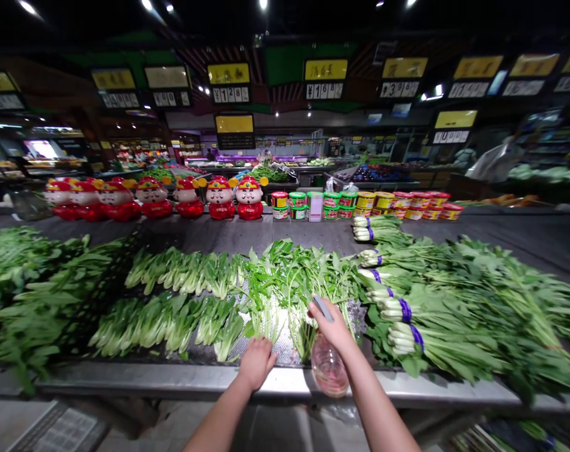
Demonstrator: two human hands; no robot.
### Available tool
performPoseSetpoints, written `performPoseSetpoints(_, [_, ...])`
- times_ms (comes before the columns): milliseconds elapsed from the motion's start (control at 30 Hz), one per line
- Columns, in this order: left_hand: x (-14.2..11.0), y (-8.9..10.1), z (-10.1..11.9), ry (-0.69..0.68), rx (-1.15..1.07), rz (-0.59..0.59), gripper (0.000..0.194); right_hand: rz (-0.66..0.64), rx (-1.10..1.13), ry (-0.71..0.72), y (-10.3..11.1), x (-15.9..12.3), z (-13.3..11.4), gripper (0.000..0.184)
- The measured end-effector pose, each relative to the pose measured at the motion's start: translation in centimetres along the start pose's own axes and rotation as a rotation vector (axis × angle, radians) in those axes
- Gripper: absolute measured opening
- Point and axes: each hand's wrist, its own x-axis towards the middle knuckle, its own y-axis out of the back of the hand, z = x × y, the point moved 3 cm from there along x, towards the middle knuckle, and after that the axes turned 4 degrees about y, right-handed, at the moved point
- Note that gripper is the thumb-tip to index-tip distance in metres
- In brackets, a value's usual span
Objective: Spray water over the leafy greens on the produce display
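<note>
My right hand [331,326] is closed round the grey trigger head of a clear pink spray bottle [329,366], which hangs below the hand over the counter's front edge. The nozzle points at a heap of loose leafy greens [292,282] lying on a perforated metal sheet. My left hand [257,361] rests with its fingers curled on the front of that sheet, just below the greens, with nothing visibly in it.
The steel counter [172,380] carries rows of bok choy [172,314] to the left and tied bundles of greens [430,314] with purple bands to the right. Red figurine jars [219,199] and coloured tubs [383,204] line the back edge. A person [496,160] stands far right.
</note>
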Motion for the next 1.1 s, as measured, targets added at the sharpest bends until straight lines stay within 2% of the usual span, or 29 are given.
performPoseSetpoints(100, [-0.3, 0.7, -1.3, 0.025, 0.003, 0.015, 0.05, 0.022, 0.025, 0.016, -0.8, 0.0, -1.0, 0.035])
performPoseSetpoints(267, [-1.6, 1.7, -4.8, 0.08, 0.02, 0.019, 0.05, 0.034, 0.073, 0.026, -2.6, -0.8, -2.6, 0.036])
performPoseSetpoints(500, [-3.6, 1.9, -8.9, 0.127, 0.101, 0.041, 0.051, 0.027, 0.04, -0.013, -5.6, -1.8, -3.3, 0.035])
performPoseSetpoints(700, [-3.7, 0.7, -10.2, 0.119, 0.141, 0.031, 0.052, 0.038, -0.064, -0.058, -7.0, -2.4, -4.0, 0.035])
performPoseSetpoints(833, [-3.4, -0.4, -10.8, 0.088, 0.138, 0.078, 0.048, 0.04, -0.09, -0.088, -7.5, -2.9, -4.1, 0.035])
performPoseSetpoints(933, [-3.3, -0.9, -11.1, 0.061, 0.132, 0.117, 0.047, 0.041, -0.071, -0.082, -7.7, -3.4, -4.1, 0.035])
performPoseSetpoints(1100, [-3.4, -0.8, -11.0, 0.054, 0.136, 0.117, 0.047, 0.046, -0.005, -0.081, -7.9, -4.0, -5.2, 0.035])
